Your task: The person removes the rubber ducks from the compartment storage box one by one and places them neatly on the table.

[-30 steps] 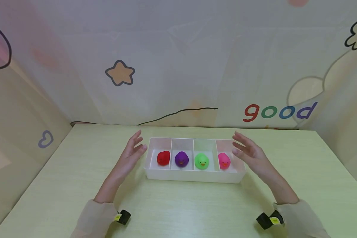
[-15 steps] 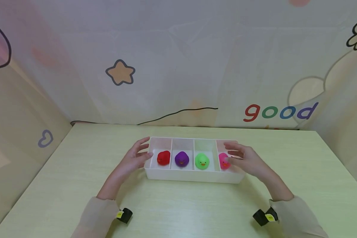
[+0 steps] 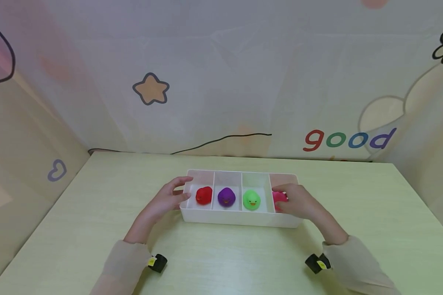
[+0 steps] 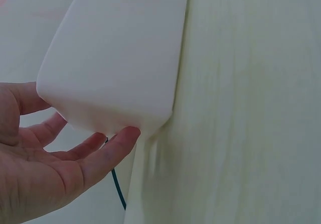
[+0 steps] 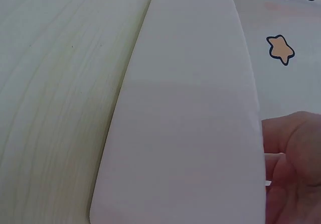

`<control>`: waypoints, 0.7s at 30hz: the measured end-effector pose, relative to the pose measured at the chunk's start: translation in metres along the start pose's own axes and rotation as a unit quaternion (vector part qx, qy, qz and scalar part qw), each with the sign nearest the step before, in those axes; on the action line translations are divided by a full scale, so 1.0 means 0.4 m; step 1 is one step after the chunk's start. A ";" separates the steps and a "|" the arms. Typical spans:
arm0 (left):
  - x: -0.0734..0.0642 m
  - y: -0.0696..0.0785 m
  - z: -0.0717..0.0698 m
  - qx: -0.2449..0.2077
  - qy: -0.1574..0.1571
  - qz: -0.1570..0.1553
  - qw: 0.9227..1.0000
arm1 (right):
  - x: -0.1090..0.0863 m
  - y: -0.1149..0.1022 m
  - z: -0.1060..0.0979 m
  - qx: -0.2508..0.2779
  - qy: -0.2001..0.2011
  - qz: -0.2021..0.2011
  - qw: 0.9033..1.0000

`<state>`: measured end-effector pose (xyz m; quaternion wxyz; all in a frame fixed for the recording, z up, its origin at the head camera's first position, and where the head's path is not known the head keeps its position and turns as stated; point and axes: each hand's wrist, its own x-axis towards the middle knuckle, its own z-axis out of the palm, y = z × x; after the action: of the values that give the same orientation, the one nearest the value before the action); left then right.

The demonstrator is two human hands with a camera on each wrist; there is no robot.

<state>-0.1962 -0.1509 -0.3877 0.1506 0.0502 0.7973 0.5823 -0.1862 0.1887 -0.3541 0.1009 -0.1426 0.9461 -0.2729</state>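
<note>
A white divided box [image 3: 240, 218] lies on the table with its compartments side by side. Inside are a red toy duck [image 3: 204, 196], a purple toy duck [image 3: 227, 197], a green toy duck [image 3: 252, 200] and, far right, a pink toy duck [image 3: 279, 197]. My left hand [image 3: 167, 198] holds the box's left end, thumb and forefinger at the rim; in the left wrist view other fingers lie along the end wall. My right hand [image 3: 299, 201] reaches into the rightmost compartment and pinches the pink duck, partly covering it. In the right wrist view the box wall [image 5: 180, 113] hides the fingertips.
The pale wooden table [image 3: 221, 262] extends around the box on all sides. A printed cloth [image 3: 221, 82] with a star and the word "good" hangs behind it. Each wrist wears a small black camera, the left camera [image 3: 157, 263] and the right camera [image 3: 313, 263].
My left hand has moved in from beside the box to its left end. My right hand has lowered leftward into the right compartment and taken hold of the pink duck. The box stays put.
</note>
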 end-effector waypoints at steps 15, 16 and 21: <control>0.005 -0.010 -0.001 -0.017 -0.006 0.005 1.000 | 0.032 -0.006 0.023 -0.099 0.036 0.015 0.994; 0.005 -0.009 -0.001 -0.017 -0.005 0.004 1.000 | 0.031 -0.007 0.023 -0.101 0.039 0.014 0.994; 0.006 -0.010 -0.001 -0.018 -0.002 0.003 1.000 | 0.020 -0.010 0.022 -0.104 0.060 0.008 0.993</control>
<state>-0.1984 -0.1520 -0.3916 0.1513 0.0513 0.7862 0.5970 -0.1903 0.1785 -0.3602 0.0303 -0.1278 0.9749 -0.1799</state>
